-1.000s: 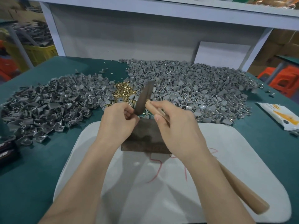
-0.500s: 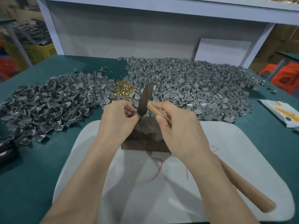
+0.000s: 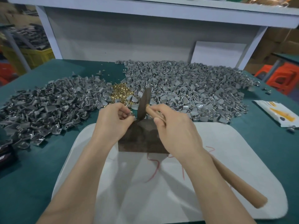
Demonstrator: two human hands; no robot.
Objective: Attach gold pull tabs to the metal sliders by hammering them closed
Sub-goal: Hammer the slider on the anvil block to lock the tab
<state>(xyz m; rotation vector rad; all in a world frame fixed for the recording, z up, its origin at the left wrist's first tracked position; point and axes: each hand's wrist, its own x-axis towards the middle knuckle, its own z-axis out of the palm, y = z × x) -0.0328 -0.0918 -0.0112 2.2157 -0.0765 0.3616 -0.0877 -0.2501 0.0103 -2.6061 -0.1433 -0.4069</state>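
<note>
My right hand (image 3: 176,130) grips a hammer near its dark metal head (image 3: 144,103); the wooden handle (image 3: 237,180) runs back to the lower right. The head's lower end rests at the far edge of a dark metal block (image 3: 139,139). My left hand (image 3: 113,118) has its fingers curled and pinches something small right beside the hammer head; the piece itself is hidden by the fingers. A small heap of gold pull tabs (image 3: 120,92) lies just beyond the hands. Grey metal sliders lie in two big piles, a left pile (image 3: 48,107) and a right pile (image 3: 194,88).
The block stands on a white pad (image 3: 226,159) with red scribbles, on a green table (image 3: 29,183). A white packet (image 3: 275,113) lies at the right edge. A dark object (image 3: 6,152) sits at the left edge. A white shelf frame (image 3: 113,38) backs the table.
Both hands stay over the block with only slight shifts. The hammer head stays upright against the block's far edge beside my left fingers.
</note>
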